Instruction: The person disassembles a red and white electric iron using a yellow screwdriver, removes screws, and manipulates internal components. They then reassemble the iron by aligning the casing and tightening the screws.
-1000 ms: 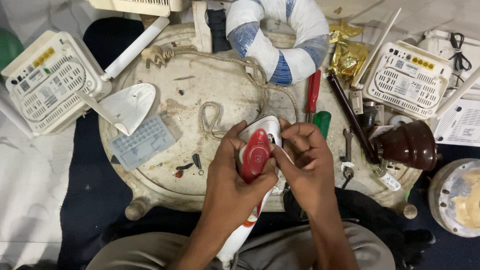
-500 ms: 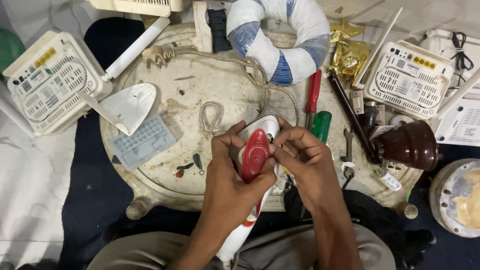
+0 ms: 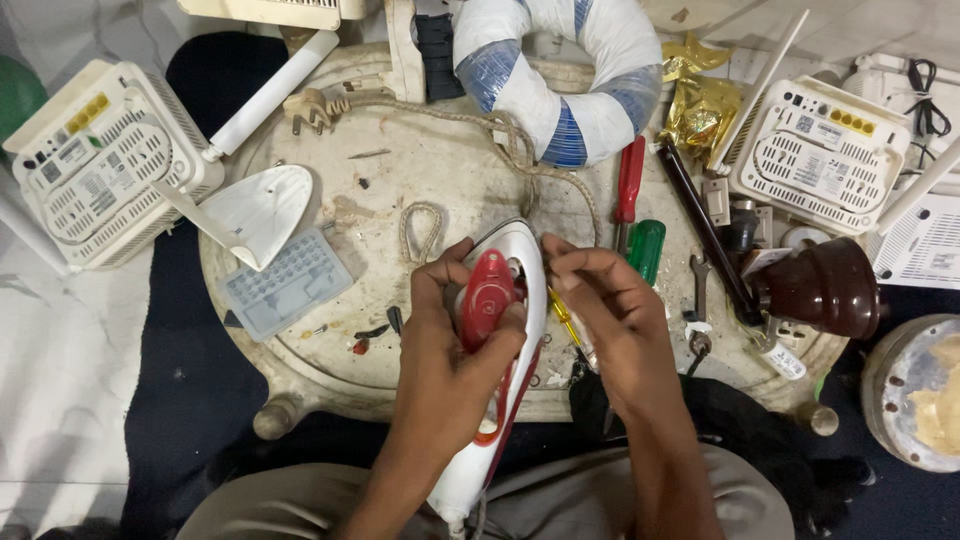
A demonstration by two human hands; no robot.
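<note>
From the head camera, my left hand [image 3: 455,345] is wrapped around the red-and-white clothes iron [image 3: 495,350], which sits in the lower middle of the frame, nose pointing up over the near edge of the round work table [image 3: 400,170] and tail running down toward my lap. My left fingers are curled shut on the iron's red handle, thumb pressed over its top. My right hand [image 3: 610,320] sits just beside the iron's right flank, fingers drawn together and pinching a thin yellow-handled screwdriver [image 3: 562,318] against the white shell. I judge the iron to be stiff and fairly heavy at the front, its smooth plastic shell slippery, so the handle is the sound place to hold it; the shell could crack if levered hard. A braided cord [image 3: 520,150] loops across the table above the iron. To the right of my hand lie a red screwdriver [image 3: 629,180] and a green-handled one [image 3: 647,250], with a small spanner [image 3: 699,285] close by. At left centre a white iron-shaped cover [image 3: 262,205] rests beside a grey plastic tray [image 3: 285,285] whose small cells look empty. At lower right a round metal tin [image 3: 915,395] holds a pale paste. White routers [image 3: 95,160] flank the table, upper left and upper right.
</note>
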